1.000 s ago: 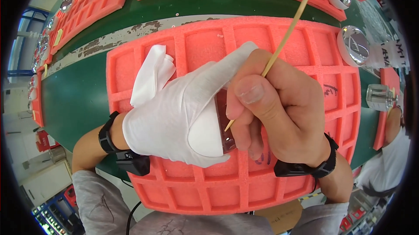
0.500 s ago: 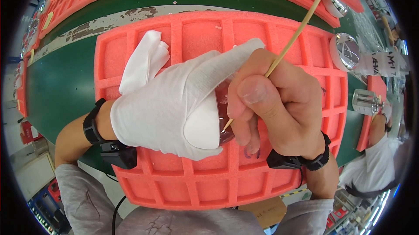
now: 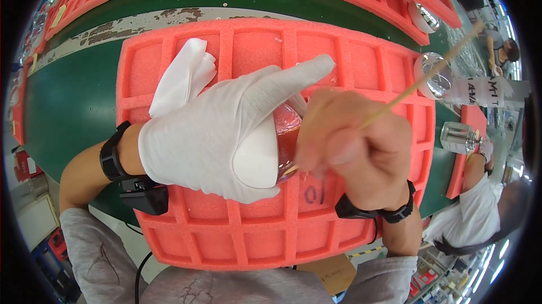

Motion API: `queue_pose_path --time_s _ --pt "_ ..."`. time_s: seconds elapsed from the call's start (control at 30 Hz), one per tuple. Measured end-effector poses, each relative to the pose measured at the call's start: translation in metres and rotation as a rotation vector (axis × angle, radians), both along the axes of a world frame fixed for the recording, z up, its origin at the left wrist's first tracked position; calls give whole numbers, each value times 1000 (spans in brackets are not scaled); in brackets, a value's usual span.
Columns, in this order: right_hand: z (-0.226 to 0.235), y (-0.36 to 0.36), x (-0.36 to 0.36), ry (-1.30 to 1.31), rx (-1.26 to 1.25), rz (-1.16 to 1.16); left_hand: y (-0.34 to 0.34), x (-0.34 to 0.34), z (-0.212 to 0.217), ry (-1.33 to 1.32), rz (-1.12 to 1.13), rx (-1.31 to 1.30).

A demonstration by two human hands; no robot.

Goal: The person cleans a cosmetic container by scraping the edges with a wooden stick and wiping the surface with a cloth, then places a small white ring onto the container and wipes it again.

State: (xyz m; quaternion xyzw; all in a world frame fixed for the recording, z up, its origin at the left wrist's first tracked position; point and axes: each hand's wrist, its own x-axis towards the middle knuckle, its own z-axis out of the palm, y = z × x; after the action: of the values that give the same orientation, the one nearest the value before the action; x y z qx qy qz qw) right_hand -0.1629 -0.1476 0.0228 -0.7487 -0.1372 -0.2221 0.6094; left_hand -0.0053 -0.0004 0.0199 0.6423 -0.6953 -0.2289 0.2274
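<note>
Two hands worked one clear glass piece over a red foam tray.

One stick (image 3: 395, 103) ran from lower left up to the right, its lower tip at the glass (image 3: 287, 134). The bare right hand (image 3: 355, 154) was closed on it; the gloved left hand (image 3: 226, 140) wrapped the glass, forefinger extended, above the tray (image 3: 186, 236). One white cloth (image 3: 183, 75) lay behind.

Matt white cloth glove on left hand (image 3: 220, 143); glossy clear glass piece (image 3: 287, 134) beneath it; thin pale wooden stick (image 3: 420, 82) in right hand (image 3: 361, 151); porous matt foam tray (image 3: 226, 236) underneath.
</note>
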Motion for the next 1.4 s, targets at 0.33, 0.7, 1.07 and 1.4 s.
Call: queue_pose_path --time_s 0.33,0.7,1.07,1.4 --pt "23 -31 -16 237 537 -276 -2 4 4 317 -47 42" --pt "31 -23 -17 483 -700 -411 -1 12 -2 421 -147 -162" --pt "29 -40 -32 361 -823 -472 6 2 45 208 -42 -4" --pt "164 47 -104 -218 -1221 -983 17 4 -7 429 18 -229"
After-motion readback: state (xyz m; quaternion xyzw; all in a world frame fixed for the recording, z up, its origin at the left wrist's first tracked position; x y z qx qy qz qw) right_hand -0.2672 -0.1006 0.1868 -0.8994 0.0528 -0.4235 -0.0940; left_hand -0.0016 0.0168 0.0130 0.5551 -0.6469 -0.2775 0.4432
